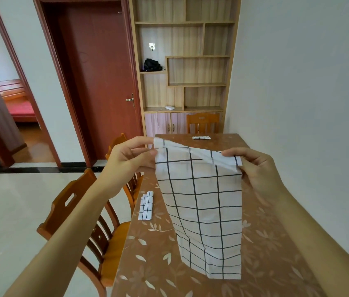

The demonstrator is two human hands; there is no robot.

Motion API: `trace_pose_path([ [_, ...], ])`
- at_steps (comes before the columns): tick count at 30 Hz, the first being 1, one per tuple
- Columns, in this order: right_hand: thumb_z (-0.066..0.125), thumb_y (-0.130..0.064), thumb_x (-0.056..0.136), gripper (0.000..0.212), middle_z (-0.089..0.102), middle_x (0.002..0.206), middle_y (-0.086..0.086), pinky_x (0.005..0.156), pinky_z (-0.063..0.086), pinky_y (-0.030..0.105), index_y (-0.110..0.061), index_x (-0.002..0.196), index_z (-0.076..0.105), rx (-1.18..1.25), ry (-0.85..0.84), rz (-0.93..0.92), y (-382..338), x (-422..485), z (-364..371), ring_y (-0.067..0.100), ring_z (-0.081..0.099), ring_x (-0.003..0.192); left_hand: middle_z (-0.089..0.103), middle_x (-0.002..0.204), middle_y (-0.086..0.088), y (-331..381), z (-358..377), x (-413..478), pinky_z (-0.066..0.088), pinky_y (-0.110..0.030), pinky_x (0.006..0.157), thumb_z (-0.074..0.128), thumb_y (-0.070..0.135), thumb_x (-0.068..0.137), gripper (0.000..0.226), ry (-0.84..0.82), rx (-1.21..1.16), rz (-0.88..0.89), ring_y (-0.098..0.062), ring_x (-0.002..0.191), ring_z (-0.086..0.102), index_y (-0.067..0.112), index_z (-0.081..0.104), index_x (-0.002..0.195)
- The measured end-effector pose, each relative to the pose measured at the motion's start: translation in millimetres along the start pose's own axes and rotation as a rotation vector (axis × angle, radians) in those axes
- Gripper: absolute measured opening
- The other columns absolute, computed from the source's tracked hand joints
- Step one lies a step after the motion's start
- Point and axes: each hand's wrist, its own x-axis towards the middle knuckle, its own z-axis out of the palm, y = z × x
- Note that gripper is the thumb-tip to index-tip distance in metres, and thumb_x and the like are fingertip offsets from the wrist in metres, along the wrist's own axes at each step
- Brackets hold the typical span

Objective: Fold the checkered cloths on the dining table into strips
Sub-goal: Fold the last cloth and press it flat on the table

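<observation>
A white checkered cloth (201,202) with black grid lines hangs in the air above the dining table (160,264). My left hand (129,156) pinches its top left corner. My right hand (255,166) pinches its top right corner, where the upper edge is folded over. The cloth's lower edge hangs close over the table near me. A folded checkered strip (146,205) lies at the table's left edge. Another folded strip (201,137) lies at the far end of the table.
The table has a brown floral cover and stands against the white wall on the right. Wooden chairs (77,211) line its left side, and one chair (202,123) stands at the far end. A wooden shelf unit (182,61) and a red door (96,82) are behind.
</observation>
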Motion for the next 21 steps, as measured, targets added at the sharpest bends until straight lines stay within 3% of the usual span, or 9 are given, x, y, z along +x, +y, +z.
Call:
trace_pose_path([
  [3,0.045,0.009,0.098,0.061,0.075,0.091,-0.015,0.065,0.052,0.015,-0.034,0.074,0.08,-0.034,0.005,-0.003,0,0,-6,0.004,0.066,0.087,0.076,0.1,-0.019,-2,1,0,0.064,-0.037,0.077,0.043,-0.007,0.102,0.035,0.039,-0.049,0.004,-0.039,0.095,0.074,0.006,0.076,0.097],
  [5,0.044,0.011,0.097,0.062,0.074,0.089,-0.017,0.064,0.051,0.014,-0.035,0.072,0.079,-0.048,0.008,-0.008,-1,1,-9,0.002,0.065,0.085,0.076,0.101,-0.02,-2,5,2,0.064,-0.039,0.081,0.042,-0.004,0.103,0.036,0.049,-0.074,-0.016,-0.04,0.098,0.073,0.006,0.076,0.096],
  [9,0.043,0.01,0.098,0.061,0.072,0.088,-0.018,0.064,0.049,0.018,-0.035,0.072,0.077,-0.074,0.017,-0.037,0,1,-14,0.009,0.063,0.086,0.077,0.104,-0.011,0,19,3,0.061,-0.045,0.088,0.068,0.019,0.09,0.02,0.072,-0.049,-0.03,-0.034,0.101,0.073,0.007,0.075,0.105],
  [12,0.037,-0.01,0.1,0.047,0.072,0.091,-0.013,0.063,0.04,0.035,-0.029,0.082,0.077,-0.015,0.022,-0.004,3,0,-17,0.021,0.057,0.083,0.078,0.104,-0.012,0,28,3,0.061,-0.047,0.088,0.08,0.017,0.077,0.037,0.082,-0.005,0.022,-0.03,0.099,0.075,0.003,0.071,0.11],
  [15,0.034,-0.041,0.094,0.047,0.075,0.099,0.001,0.07,0.049,0.03,-0.02,0.118,0.069,0.142,-0.049,0.098,-2,-3,-22,0.017,0.068,0.088,0.078,0.104,-0.013,1,32,6,0.06,-0.045,0.089,0.079,0.014,0.078,0.038,0.115,-0.043,0.046,-0.031,0.098,0.075,0.004,0.07,0.114],
  [18,0.062,-0.062,0.083,0.056,0.075,0.106,-0.01,0.082,0.05,0.023,-0.029,0.128,0.063,-0.144,-0.121,0.111,0,-6,-27,0.005,0.07,0.099,0.079,0.098,-0.008,5,37,10,0.061,-0.032,0.082,0.078,0.006,0.08,0.033,0.133,-0.027,0.076,-0.022,0.09,0.076,0.005,0.072,0.112],
  [19,0.074,-0.058,0.078,0.054,0.075,0.105,-0.01,0.083,0.052,0.026,-0.031,0.123,0.066,-0.227,-0.135,0.116,1,-8,-27,0.007,0.071,0.098,0.08,0.097,-0.007,7,39,10,0.06,-0.028,0.08,0.077,0.004,0.081,0.031,0.133,-0.024,0.085,-0.02,0.089,0.076,0.005,0.073,0.111],
  [21,0.08,-0.042,0.076,0.033,0.077,0.098,-0.007,0.083,0.059,0.037,-0.03,0.107,0.075,-0.265,-0.111,0.123,1,-10,-25,0.021,0.073,0.092,0.08,0.096,-0.006,9,41,11,0.06,-0.026,0.08,0.076,0.0,0.082,0.028,0.142,-0.018,0.101,-0.02,0.09,0.077,0.004,0.074,0.109],
])
